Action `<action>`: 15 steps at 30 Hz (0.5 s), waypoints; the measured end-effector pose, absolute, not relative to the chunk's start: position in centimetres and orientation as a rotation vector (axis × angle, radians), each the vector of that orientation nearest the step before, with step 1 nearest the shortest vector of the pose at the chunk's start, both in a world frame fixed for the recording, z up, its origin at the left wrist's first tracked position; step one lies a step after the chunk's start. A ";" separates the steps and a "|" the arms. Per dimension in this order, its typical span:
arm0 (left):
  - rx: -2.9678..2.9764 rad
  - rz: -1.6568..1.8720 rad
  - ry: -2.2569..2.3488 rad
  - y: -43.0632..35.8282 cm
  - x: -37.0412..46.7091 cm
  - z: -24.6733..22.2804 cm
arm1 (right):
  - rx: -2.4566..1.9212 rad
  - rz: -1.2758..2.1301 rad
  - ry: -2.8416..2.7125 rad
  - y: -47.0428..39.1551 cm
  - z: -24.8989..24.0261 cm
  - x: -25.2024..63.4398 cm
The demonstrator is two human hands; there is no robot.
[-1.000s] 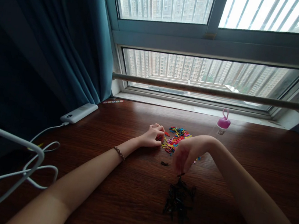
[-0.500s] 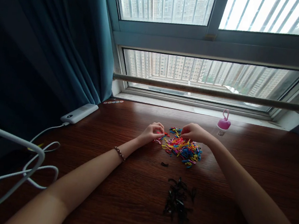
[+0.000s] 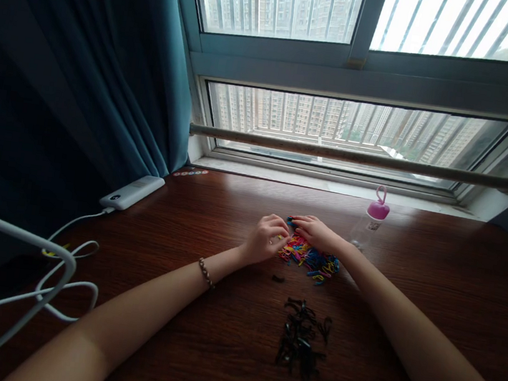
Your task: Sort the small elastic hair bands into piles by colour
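A heap of small colourful rubber bands (image 3: 315,260) lies on the dark wooden table. My left hand (image 3: 268,240) is at the heap's left edge, its fingers curved and a gap showing between thumb and fingers; I see nothing held in it. Across the back of the heap rests my right hand (image 3: 317,233), fingers stretched out over the bands and covering part of them. Just past its fingertips, a few dark and blue bands (image 3: 291,220) show. Nearer to me is a separate loose pile of black rubber bands (image 3: 301,342), with one small black piece (image 3: 278,278) apart from it.
A clear bottle with a pink lid (image 3: 378,210) stands beyond my right wrist. At the left, a white power bank (image 3: 133,192) with a plugged-in cable lies by the blue curtain (image 3: 171,109). A thick white tube (image 3: 16,233) loops in front. The window and a rail (image 3: 357,158) are behind.
My left hand has shifted right over the heap's left edge, and the bands once by its fingers are covered. My right hand has moved left and flattened from a pinch.
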State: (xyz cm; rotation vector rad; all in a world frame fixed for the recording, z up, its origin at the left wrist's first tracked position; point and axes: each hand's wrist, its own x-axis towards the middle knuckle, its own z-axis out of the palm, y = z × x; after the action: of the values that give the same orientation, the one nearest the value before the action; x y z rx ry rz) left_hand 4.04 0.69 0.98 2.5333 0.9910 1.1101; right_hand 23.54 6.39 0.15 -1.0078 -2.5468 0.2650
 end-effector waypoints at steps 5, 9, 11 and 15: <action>2.363 1.215 1.557 4.5 1.4 0.0 | -1.115 0.261 -2.462 6.7 0.5 24.3; 2.300 1.183 1.639 5.7 0.7 -0.9 | -1.224 0.216 -2.367 6.8 1.0 25.0; 2.304 1.165 1.634 5.7 0.8 -1.0 | -1.257 0.189 -2.325 6.9 1.0 25.1; 2.337 1.113 1.587 5.2 1.2 -0.7 | -1.208 0.173 -2.303 6.9 0.7 24.8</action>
State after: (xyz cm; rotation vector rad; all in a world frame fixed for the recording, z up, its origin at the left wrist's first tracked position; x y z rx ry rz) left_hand 1.21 5.24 -0.74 2.3369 1.5865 1.1129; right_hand 24.78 6.92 0.71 -1.2076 -2.3032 0.1729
